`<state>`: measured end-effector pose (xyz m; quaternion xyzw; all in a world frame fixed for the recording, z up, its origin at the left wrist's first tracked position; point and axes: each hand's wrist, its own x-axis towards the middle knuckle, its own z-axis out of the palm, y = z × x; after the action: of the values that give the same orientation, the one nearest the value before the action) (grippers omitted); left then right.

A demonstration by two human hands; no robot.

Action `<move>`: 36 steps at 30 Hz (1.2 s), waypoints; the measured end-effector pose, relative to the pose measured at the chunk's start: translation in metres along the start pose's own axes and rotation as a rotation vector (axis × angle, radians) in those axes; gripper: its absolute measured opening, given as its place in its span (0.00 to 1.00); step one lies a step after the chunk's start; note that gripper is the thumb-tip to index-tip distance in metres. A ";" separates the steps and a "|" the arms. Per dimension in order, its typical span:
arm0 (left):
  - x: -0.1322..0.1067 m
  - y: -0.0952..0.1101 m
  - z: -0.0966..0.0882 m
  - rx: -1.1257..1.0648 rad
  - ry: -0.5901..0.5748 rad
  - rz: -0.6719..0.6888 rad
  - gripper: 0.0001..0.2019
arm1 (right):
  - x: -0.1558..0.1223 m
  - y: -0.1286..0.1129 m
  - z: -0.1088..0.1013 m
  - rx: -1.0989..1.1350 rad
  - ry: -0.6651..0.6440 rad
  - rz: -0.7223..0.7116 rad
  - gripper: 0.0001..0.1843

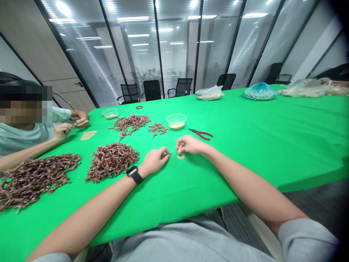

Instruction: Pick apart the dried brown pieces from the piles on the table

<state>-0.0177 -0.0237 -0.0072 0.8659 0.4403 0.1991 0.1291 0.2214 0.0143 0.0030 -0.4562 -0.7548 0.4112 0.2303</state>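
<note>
My left hand (156, 160), with a black watch (134, 175) on its wrist, rests on the green cloth with thumb and forefinger pinched together. A tiny dark piece (170, 154) pokes out from its fingertips. My right hand (190, 145) hovers just right of it, fingers curled in and closed; whether they hold something is hidden. Directly under those fingers lies a little scatter of small yellow-gold bits (180, 156). Left of my left hand is a heap of small reddish-brown pieces (113, 162), too fine to name.
Beyond my hands stand a clear plastic bowl (176, 122) with gold bits and red-handled pliers (201, 134). More brown heaps (38, 178) lie left, near another person's hands (64, 130). Filled plastic bags (259, 91) sit along the table's far side.
</note>
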 end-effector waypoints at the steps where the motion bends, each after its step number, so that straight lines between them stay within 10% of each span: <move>1: 0.000 0.000 0.000 0.003 0.000 0.000 0.09 | 0.000 -0.001 -0.001 -0.005 0.019 -0.001 0.09; 36: -0.004 0.009 -0.003 -0.047 0.116 0.051 0.09 | 0.001 -0.002 0.004 0.242 0.045 -0.076 0.22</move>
<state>-0.0150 -0.0321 -0.0015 0.8605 0.4203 0.2625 0.1186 0.2169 0.0125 0.0027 -0.4053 -0.7110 0.4801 0.3158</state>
